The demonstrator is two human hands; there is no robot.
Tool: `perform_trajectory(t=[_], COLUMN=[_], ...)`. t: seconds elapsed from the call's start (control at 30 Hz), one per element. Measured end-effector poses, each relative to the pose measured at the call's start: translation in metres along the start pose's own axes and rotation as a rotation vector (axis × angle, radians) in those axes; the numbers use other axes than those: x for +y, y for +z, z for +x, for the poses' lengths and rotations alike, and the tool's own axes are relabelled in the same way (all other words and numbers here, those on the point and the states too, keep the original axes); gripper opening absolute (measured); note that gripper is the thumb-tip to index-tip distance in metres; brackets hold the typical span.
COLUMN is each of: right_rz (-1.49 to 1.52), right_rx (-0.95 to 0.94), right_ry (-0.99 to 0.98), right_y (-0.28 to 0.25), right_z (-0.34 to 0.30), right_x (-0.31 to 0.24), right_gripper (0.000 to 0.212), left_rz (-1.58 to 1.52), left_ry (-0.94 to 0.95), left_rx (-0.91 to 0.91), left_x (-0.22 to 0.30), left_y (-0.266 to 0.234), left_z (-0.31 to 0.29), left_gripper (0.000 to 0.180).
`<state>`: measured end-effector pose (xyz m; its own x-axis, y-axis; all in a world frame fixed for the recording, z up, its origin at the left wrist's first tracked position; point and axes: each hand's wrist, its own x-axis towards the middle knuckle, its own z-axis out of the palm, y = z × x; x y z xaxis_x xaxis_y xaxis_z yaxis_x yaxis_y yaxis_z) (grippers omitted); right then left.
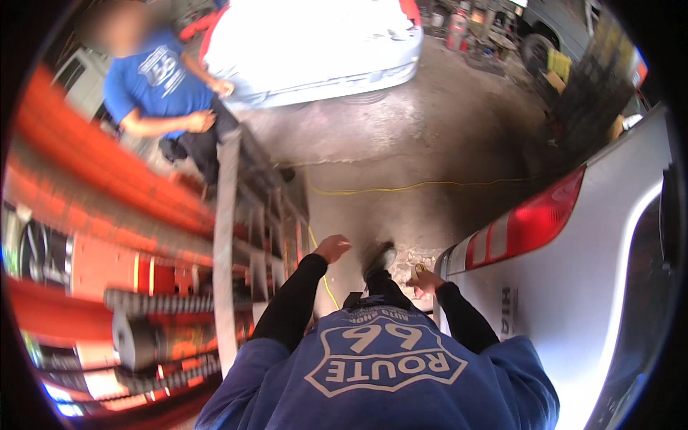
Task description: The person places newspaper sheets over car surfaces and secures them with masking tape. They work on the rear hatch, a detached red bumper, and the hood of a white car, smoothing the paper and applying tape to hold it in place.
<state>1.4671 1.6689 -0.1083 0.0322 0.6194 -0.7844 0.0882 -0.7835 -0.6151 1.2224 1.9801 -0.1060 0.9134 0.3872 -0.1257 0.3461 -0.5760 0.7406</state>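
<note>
Our left hand [332, 248]: We hold it out in front of us, past a long black sleeve. The fingers are curled in loosely and there is nothing in them. It hangs in the air near the end of the red metal frame [93, 179], not touching it.
Our right hand [426, 279]: We hold it out low, just beside the back corner of the silver car [573, 301]. The fingers are closed around a small yellow-brown thing [416, 271].
Small thing: It sits inside our right hand and pokes out at the top. It is too small and blurry for us to tell what it is.
Our foot: A dark shoe [380, 259] is between our two hands, on the grey floor [430, 143].
Yellow cord [401, 189]: It lies on the floor ahead of us and runs across from the frame to the silver car. It is well apart from both hands.
Silver car: It is on our right, with a red tail light [534, 222] near our right hand.
Red frame: It is on our left, with a tall grey post [226, 236] in front of it.
Other person [161, 89]: Someone in a blue shirt stands far ahead on the left, by the frame.
White car [315, 43]: It is parked far ahead, beside that person.
</note>
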Motion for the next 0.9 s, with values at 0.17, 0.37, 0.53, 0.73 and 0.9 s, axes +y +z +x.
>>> perform_trajectory(t=[0.17, 0.37, 0.53, 0.73, 0.9], right_rz=[0.306, 0.295, 0.190, 0.913, 0.904], right_rx=[0.147, 0.326, 0.378, 0.131, 0.349], right_ry=[-0.025, -0.076, -0.311, 0.289, 0.421], right_y=[-0.119, -0.236, -0.355, -0.423, -0.482], right_z=[0.086, 0.134, 0.199, 0.131, 0.045], right_x=[-0.111, -0.178, -0.124, -0.023, -0.089], right_gripper=[0.030, 0.032, 0.037, 0.042, 0.028], left_rz=[-0.430, -0.233, 0.078, 0.039, 0.188], left_ry=[-0.666, -0.957, -0.962, -0.704, -0.031], left_rx=[0.102, -0.378, -0.643, -0.353, 0.019], left_x=[-0.098, -0.130, -0.129, -0.108, 0.002], left_y=[-0.016, -0.035, -0.074, -0.098, -0.257], left_z=[0.033, -0.028, 0.025, 0.347, 0.733], left_gripper=[0.025, 0.017, 0.023, 0.030, 0.026])
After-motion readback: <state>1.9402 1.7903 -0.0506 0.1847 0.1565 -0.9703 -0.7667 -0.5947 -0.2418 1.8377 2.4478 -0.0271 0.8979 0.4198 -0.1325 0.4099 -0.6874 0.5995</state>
